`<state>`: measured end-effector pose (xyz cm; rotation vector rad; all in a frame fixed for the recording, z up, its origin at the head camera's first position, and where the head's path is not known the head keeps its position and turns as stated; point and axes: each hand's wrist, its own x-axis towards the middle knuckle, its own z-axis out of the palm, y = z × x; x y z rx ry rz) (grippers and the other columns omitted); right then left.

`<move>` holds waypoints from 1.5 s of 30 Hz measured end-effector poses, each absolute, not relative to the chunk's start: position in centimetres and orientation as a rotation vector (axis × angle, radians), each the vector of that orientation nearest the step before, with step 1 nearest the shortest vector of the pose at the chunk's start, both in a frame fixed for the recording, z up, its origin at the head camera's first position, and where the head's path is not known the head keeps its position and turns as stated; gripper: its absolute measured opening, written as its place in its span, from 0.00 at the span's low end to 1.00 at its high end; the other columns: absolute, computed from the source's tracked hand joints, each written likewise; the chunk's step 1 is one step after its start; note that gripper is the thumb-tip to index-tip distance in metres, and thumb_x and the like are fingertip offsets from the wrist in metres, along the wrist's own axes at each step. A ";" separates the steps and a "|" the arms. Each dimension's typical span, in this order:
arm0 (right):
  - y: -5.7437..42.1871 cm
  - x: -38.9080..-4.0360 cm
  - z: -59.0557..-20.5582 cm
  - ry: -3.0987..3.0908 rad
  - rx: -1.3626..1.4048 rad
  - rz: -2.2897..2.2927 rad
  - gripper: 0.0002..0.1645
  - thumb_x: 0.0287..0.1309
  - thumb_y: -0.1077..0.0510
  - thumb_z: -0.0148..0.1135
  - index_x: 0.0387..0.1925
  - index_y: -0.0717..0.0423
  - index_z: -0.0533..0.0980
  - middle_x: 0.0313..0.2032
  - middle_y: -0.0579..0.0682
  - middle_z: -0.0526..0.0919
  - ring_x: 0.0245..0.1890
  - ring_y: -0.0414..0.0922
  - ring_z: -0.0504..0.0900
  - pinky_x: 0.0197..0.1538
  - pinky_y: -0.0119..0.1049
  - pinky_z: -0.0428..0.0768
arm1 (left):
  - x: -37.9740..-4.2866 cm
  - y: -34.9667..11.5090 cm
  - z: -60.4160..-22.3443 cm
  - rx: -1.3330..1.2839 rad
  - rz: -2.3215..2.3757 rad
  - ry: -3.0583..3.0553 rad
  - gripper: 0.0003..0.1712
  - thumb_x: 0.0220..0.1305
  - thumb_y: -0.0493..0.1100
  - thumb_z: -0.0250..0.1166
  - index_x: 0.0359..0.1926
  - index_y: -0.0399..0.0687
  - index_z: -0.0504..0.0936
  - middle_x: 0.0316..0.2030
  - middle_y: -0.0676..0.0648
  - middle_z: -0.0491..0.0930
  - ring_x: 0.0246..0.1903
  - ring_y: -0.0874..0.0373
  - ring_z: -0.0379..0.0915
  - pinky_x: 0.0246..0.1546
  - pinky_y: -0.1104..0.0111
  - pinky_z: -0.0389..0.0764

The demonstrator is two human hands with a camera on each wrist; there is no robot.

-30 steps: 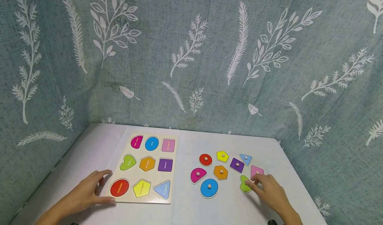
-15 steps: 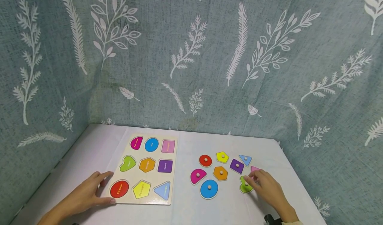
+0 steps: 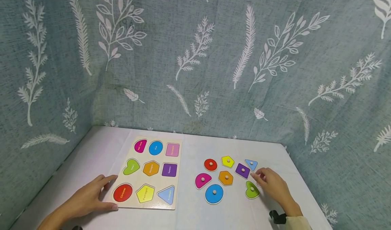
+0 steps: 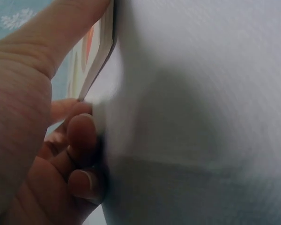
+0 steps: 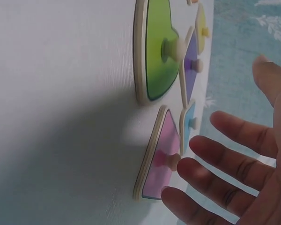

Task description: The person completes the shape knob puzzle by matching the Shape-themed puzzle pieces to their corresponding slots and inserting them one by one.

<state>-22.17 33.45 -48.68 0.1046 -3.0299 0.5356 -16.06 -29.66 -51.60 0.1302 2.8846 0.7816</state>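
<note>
My left hand (image 3: pixel 87 196) spans the near left corner of a wooden shape board (image 3: pixel 137 177), its thumb at the near edge and its index finger at the left edge. In the left wrist view the other fingers bend beside the board. On the right side, my right hand (image 3: pixel 272 184) hovers over a pink rectangle piece (image 5: pixel 161 176), mostly hidden in the head view. Its fingers are spread and loosely bent, close to the round knob, and hold nothing. A green heart piece (image 3: pixel 252 192) lies just left of that hand, with a purple square piece (image 3: pixel 239 173) and light blue triangle piece (image 3: pixel 251 162) beyond.
Further left on the white table lie several other knobbed pieces: a red circle (image 3: pixel 210 160), yellow pentagon (image 3: pixel 224 162), orange hexagon (image 3: pixel 222 177), magenta half round (image 3: pixel 200 183) and blue oval (image 3: pixel 214 198). A leaf-patterned curtain (image 3: pixel 152 104) borders the table behind.
My right hand has moved from the green heart piece to over the pink rectangle piece, uncovering the heart, which has turned slightly. The left hand remains at the board's corner.
</note>
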 end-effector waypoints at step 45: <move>35.4 -28.8 -50.9 -3.093 0.090 0.822 0.17 0.70 0.46 0.64 0.37 0.56 0.74 0.25 0.47 0.76 0.18 0.43 0.76 0.23 0.37 0.75 | -15.8 -30.5 -52.2 0.265 1.011 2.850 0.59 0.35 0.58 0.87 0.66 0.33 0.74 0.34 0.50 0.67 0.32 0.63 0.64 0.32 0.72 0.73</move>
